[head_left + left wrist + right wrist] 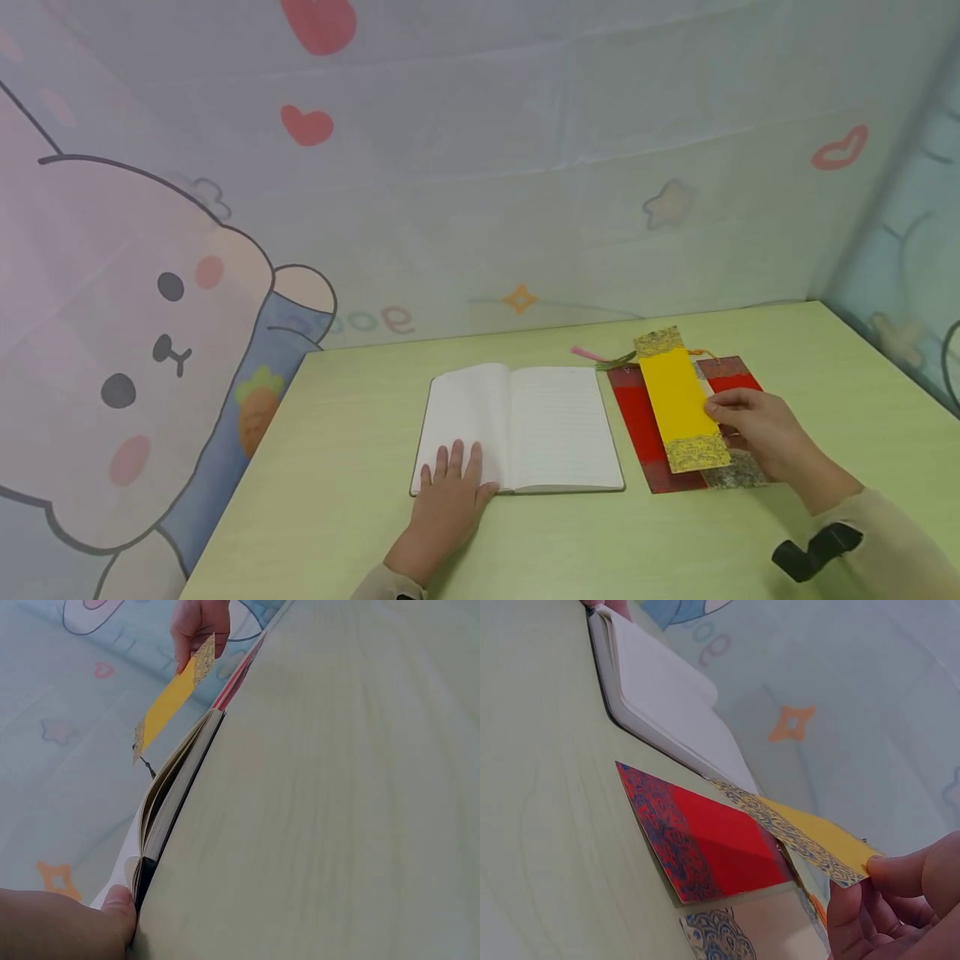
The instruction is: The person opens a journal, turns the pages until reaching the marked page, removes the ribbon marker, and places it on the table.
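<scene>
An open notebook (558,425) with lined pages lies on the table. My left hand (450,500) rests on the lower part of its left page, fingers straight and slightly spread, the thumb near the bottom edge by the fold. Between thumb and fingers, my right hand (761,429) pinches the right edge of a yellow bookmark (675,400) with patterned ends. The bookmark is held tilted over a red bookmark (731,847) and a pale bookmark (780,922) with a blue pattern, partly covering them in the head view.
Pink and green tassels (617,362) reach toward the notebook's upper right corner. Another red piece (738,379) shows beyond my right hand. The pale green table (337,433) meets a printed cloth backdrop (480,183) behind, and a similar cloth hangs at the right.
</scene>
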Motion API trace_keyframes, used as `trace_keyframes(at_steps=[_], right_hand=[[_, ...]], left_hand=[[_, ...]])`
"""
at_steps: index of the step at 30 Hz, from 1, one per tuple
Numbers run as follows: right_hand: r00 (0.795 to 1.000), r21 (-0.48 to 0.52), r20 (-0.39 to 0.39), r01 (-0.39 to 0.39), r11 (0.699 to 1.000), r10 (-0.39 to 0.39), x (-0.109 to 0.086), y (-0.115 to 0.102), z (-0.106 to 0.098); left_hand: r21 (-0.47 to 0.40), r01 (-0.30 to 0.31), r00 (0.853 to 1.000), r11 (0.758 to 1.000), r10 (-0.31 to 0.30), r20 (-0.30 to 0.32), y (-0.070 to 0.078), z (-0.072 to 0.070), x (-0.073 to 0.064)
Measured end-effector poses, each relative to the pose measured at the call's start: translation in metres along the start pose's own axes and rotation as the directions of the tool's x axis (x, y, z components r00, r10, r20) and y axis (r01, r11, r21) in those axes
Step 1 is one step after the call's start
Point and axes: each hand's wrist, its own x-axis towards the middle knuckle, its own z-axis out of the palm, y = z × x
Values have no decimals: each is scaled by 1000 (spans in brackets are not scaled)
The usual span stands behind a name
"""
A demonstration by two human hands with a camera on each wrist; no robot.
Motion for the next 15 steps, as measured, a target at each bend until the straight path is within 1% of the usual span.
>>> trace_keyframes(at_steps=[2, 6, 8, 13, 15], right_hand=[[1000, 8, -11, -20, 1000, 20, 1, 2, -5], [998, -49, -40, -49, 998, 47, 1, 7, -16], [997, -60, -33, -65, 996, 63, 1, 10, -22], [992, -40, -10, -125, 991, 125, 2, 13, -39], [992, -86, -29, -127, 988, 125, 3, 15, -44]], left_hand=[[-1, 1, 1000, 1000, -1, -2, 0, 0, 0], [0, 2, 1000, 1000, -2, -5, 0, 0, -1], [0, 2, 1000, 1000, -2, -6, 0, 0, -1], [-7, -1, 1000, 1000, 1, -9, 0, -2, -1], [-7, -2, 1000, 1000, 2, -12, 1, -2, -1]])
